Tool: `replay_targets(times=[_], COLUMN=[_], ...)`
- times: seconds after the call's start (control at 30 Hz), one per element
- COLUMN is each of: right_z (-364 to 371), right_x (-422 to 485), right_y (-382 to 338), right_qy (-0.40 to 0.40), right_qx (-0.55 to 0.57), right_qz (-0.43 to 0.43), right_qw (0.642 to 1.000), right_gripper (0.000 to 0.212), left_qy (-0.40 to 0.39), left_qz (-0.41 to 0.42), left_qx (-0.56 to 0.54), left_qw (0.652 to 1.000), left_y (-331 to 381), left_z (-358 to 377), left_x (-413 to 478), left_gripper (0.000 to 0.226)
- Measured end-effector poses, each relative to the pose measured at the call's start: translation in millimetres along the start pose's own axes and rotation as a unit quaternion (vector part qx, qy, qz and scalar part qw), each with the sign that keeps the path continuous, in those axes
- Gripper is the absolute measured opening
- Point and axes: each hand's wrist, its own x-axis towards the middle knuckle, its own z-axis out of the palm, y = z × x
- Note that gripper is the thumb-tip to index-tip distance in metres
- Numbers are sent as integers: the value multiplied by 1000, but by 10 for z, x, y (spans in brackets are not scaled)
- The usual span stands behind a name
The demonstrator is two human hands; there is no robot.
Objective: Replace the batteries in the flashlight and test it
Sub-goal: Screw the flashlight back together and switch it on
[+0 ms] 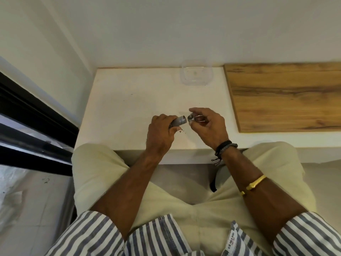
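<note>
My left hand [162,132] is wrapped around a small grey metal flashlight body [179,121], whose threaded open end points right. My right hand [208,124] pinches the separate round end cap [191,118] between thumb and fingers, a small gap away from the body's open end. A thin cord or strap hangs from the cap under my right fingers. Both are held just above the white table [129,100]. No batteries are visible.
A clear plastic container [196,74] stands at the table's back edge against the wall. A wooden board [286,95] covers the table's right side. Small dark specks [181,131] lie on the table under my left hand. A dark window frame [27,117] runs along the left.
</note>
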Motion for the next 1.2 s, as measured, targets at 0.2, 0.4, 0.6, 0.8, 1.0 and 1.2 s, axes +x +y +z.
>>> replay_targets(times=[0.2,0.4,0.6,0.8,1.0,1.2], right_z=[-54,-79,-83,-87,-100,-94], right_x=[-52,-72,-80,-81,-83,-92], right_y=[-108,-61,-28,-33,-31,-37], right_qy=[11,4,3,-13,-22,-39], right_qx=[24,2,-23,-25,-29,-28], right_qz=[2,-12,-46,-41,-27,-22], right_qw=[1000,1000,999,999,999,999], right_gripper=[26,29,26,28,29,29], left_qy=[-4,-2,-1,-14,-10,-6], left_qz=[18,34,39,47,52,57], left_qx=[16,27,27,37,37,41], left_qw=[1000,999,999,998,998,998], left_y=[16,24,25,51,73,70], left_z=[-9,-15,-15,-23,-41,-48], left_x=[-2,-7,-4,-7,-20,-28], left_gripper=[31,32,33,33,34,32])
